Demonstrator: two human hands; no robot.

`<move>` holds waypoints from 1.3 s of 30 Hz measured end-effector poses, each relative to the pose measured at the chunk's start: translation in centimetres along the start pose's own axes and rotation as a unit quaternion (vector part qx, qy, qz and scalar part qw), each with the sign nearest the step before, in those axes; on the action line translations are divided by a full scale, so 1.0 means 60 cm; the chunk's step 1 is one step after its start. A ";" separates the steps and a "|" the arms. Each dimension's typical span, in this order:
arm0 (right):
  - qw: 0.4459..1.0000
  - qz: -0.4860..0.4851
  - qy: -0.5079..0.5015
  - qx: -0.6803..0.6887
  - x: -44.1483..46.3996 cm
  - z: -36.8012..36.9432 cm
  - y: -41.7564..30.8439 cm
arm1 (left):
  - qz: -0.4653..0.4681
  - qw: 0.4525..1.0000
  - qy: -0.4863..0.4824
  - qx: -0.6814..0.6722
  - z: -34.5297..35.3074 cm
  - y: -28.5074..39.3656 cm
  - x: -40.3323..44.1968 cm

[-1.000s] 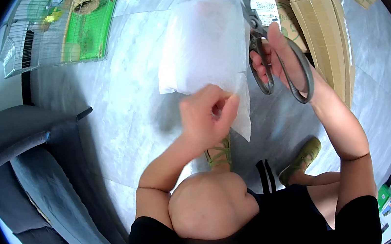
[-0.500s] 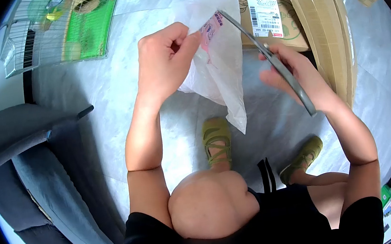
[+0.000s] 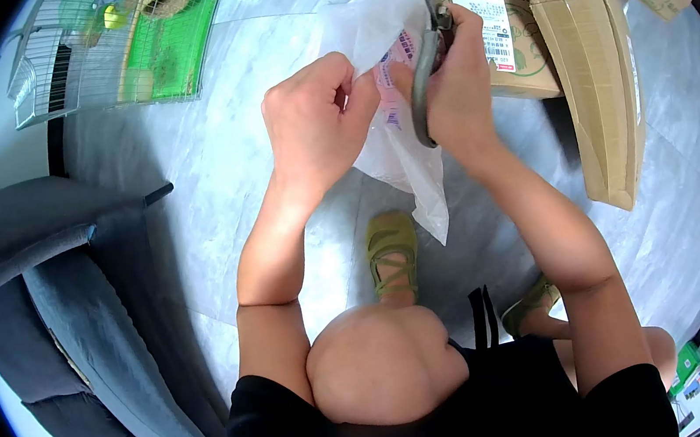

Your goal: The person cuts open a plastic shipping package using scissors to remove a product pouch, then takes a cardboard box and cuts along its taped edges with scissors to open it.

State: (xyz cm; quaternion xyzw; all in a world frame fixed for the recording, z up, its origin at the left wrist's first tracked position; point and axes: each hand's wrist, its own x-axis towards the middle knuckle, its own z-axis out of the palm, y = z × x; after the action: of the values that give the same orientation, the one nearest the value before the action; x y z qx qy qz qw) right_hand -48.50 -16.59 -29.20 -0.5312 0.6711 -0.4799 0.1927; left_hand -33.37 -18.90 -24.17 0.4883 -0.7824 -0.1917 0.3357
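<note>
My left hand (image 3: 318,121) is closed in a pinch on the edge of a translucent white plastic bag (image 3: 399,154), which hangs down in front of my legs. Pink and purple print (image 3: 390,103) shows on the bag beside my fingertips. My right hand (image 3: 459,93) is wrapped round grey-handled scissors (image 3: 434,8), their blades pointing up and away from me. The thumb side of this hand is against or very close to the bag near the print; whether it also grips the plastic is hidden.
Cardboard boxes (image 3: 518,83) stand at the upper right, with a long narrow carton (image 3: 595,98) beside them. A wire cage (image 3: 83,68) with a green tray is at the upper left. A dark sofa (image 3: 60,230) lines the left side. My shoes rest on grey flooring (image 3: 214,192).
My right hand has moved left to the bag, beside my left hand. The scissors have swung from pointing up-left to nearly upright. My left hand keeps its pinch.
</note>
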 end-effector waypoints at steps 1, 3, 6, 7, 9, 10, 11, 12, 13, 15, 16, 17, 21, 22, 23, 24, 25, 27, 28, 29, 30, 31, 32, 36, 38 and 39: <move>1.000 0.010 -0.008 -0.025 0.000 -0.005 0.010 | 0.005 1.000 0.004 0.010 -0.004 -0.005 -0.002; 0.999 0.008 -0.039 -0.027 -0.003 -0.035 0.026 | 0.017 0.999 0.027 0.042 -0.016 -0.023 -0.004; 0.988 0.063 -0.123 -0.063 0.006 -0.095 0.017 | 0.088 0.990 0.038 0.104 -0.040 -0.047 0.003; 0.983 0.073 -0.159 -0.059 0.008 -0.110 0.012 | 0.122 0.984 0.037 0.126 -0.049 -0.053 0.008; 0.968 0.096 -0.227 -0.049 0.012 -0.136 0.003 | 0.123 0.975 0.035 0.183 -0.079 -0.067 0.018; 0.966 0.098 -0.235 -0.043 0.013 -0.146 0.017 | 0.129 0.967 0.045 0.215 -0.096 -0.080 0.026; 0.962 0.111 -0.245 -0.053 0.011 -0.159 0.023 | 0.134 0.958 0.054 0.248 -0.114 -0.096 0.030; 0.957 0.123 -0.256 -0.062 0.007 -0.171 0.028 | 0.111 0.953 0.067 0.273 -0.131 -0.119 0.031; 0.952 0.136 -0.267 -0.071 0.005 -0.183 0.035 | 0.086 0.947 0.080 0.298 -0.146 -0.136 0.032; 0.952 0.131 -0.270 -0.059 -0.005 -0.188 0.062 | 0.050 0.960 0.050 0.271 -0.163 -0.145 0.027; 0.952 0.130 -0.270 -0.058 -0.008 -0.189 0.063 | 0.060 0.961 0.048 0.264 -0.165 -0.146 0.026; 0.953 0.129 -0.270 -0.058 -0.012 -0.191 0.064 | 0.069 0.963 0.046 0.258 -0.166 -0.146 0.023; 0.965 0.119 -0.227 -0.058 -0.009 -0.189 0.089 | 0.017 0.994 0.026 0.109 -0.140 -0.098 0.000; 0.967 0.118 -0.221 -0.046 -0.011 -0.187 0.092 | -0.002 0.995 -0.010 0.100 -0.141 -0.067 -0.005; 0.969 0.119 -0.215 -0.035 -0.014 -0.187 0.094 | 0.035 0.995 0.006 0.096 -0.138 -0.034 -0.004; 0.973 0.109 -0.203 -0.020 -0.014 -0.180 0.082 | 0.071 0.993 0.020 0.090 -0.132 -0.004 -0.006; 0.971 0.117 -0.207 -0.008 -0.014 -0.174 0.073 | 0.111 0.993 0.012 0.041 -0.123 0.019 -0.014; 0.968 0.130 -0.215 0.019 -0.011 -0.164 0.059 | 0.182 0.980 -0.076 -0.041 -0.106 0.068 -0.030; 0.964 0.138 -0.227 0.022 -0.008 -0.162 0.053 | 0.304 0.941 -0.060 -0.133 -0.069 0.068 -0.023; 0.962 0.148 -0.226 0.045 -0.009 -0.159 0.047 | 0.298 0.941 -0.126 -0.097 -0.051 0.082 -0.027; 0.959 0.158 -0.225 0.066 -0.011 -0.155 0.039 | 0.283 0.936 -0.208 0.015 -0.029 0.079 -0.023; 0.956 0.168 -0.224 0.087 -0.015 -0.153 0.033 | 0.263 0.913 -0.286 0.127 -0.006 0.070 -0.007; 0.953 0.174 -0.229 0.098 -0.021 -0.151 0.032 | 0.185 0.890 -0.374 0.186 0.015 0.066 0.017; 0.954 0.170 -0.197 0.148 -0.032 -0.138 0.019 | 0.135 0.904 -0.354 0.199 0.083 0.012 0.042; 0.956 0.155 -0.185 0.169 -0.039 -0.124 0.024 | 0.040 0.935 -0.318 0.151 0.102 -0.010 0.042; 0.956 0.147 -0.182 0.176 -0.043 -0.117 0.025 | -0.007 0.946 -0.299 0.127 0.109 -0.019 0.038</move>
State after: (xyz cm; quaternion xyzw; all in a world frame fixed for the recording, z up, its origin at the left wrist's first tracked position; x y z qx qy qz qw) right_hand -53.76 -11.22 -27.84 -0.4628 0.6004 -0.4523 0.4699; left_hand -38.00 -21.65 -28.69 0.4530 -0.8611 -0.2299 0.0204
